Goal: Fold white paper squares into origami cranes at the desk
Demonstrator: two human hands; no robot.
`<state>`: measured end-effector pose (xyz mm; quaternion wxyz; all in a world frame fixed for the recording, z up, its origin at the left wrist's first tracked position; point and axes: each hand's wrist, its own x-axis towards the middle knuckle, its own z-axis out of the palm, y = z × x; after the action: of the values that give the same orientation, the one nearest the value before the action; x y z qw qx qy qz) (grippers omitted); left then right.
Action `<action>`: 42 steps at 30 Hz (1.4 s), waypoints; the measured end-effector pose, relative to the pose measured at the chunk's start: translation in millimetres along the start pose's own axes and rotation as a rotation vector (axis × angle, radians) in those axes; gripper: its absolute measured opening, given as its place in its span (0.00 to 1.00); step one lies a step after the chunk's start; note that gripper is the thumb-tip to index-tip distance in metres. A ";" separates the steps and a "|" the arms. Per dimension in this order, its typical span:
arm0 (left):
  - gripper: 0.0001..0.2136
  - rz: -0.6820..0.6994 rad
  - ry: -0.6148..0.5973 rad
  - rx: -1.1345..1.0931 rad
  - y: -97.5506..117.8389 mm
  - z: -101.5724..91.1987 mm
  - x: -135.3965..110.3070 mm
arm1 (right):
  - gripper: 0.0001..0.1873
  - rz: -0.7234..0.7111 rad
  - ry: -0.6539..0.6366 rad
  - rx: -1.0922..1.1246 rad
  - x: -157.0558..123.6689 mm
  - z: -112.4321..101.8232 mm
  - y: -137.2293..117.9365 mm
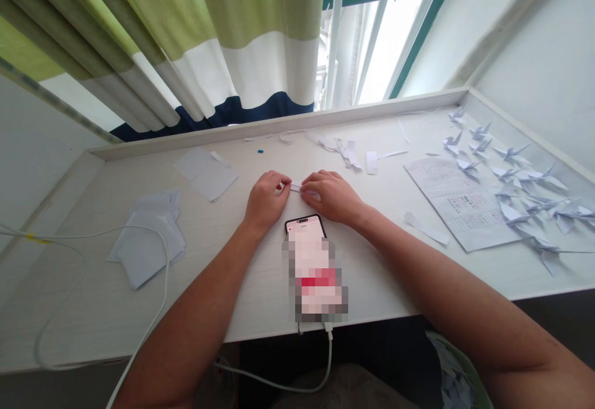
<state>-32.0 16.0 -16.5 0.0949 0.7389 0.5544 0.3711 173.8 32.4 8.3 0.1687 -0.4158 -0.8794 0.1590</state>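
Note:
Between my two hands, just above the phone, is a small narrow piece of folded white paper [296, 187]. My left hand [266, 198] pinches its left end between thumb and fingertips. On the other end, my right hand [332, 195] has its fingers closed over the paper, hiding most of that side. Directly below my hands lies a phone [304, 226] with its screen lit and mostly blurred out. A white cable [329, 334] is plugged into its lower end.
Stacked paper squares [149, 241] and loose sheets [207, 173] lie left. Paper scraps [348, 153] are scattered behind my hands. Many folded paper cranes [515, 204] crowd the right side around a printed sheet [458, 204]. A long cable [165, 272] crosses the left side.

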 end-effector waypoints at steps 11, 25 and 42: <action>0.09 0.015 -0.195 -0.060 5.1 -5.6 -7.1 | 0.16 -0.093 0.020 0.186 -7.8 -4.3 10.8; 0.09 0.067 -0.256 -0.013 -1.8 -13.0 -3.7 | 0.13 -0.221 -0.001 0.052 -1.1 -1.9 32.7; 0.07 0.081 -0.313 -0.004 6.2 -20.9 -3.6 | 0.12 -0.262 0.011 0.071 1.6 3.3 19.0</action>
<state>-41.4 4.9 0.2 0.1663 0.8093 0.5018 0.2560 184.2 44.7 -2.4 0.2074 -0.2923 -0.9190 0.1642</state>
